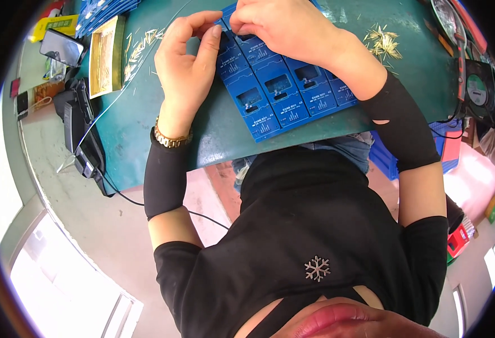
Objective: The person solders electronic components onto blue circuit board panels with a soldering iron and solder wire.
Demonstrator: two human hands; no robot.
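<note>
A blue circuit board panel (257, 128), divided into repeated sections with cut-outs and white print, lies on the green tabletop in front of me. Over its left edge is my left hand (186, 65), its fingers curled and the thumb and forefinger tips close together; anything between them is too small to tell. My right hand (284, 28) bends over the upper part of the panel with its fingers pressed together. Its fingertips are partly hidden, and whatever they hold cannot be made out. Small gold pins (384, 43) are heaped on the table to the right of my right wrist.
More loose gold pins (140, 52) are strewn at the left, beside a shallow box (118, 62). A phone (63, 47) and stacked blue panels (104, 16) are at the far left. A thin cable (125, 90) crosses the tabletop (129, 135). A black fan-like unit (478, 90) stands right.
</note>
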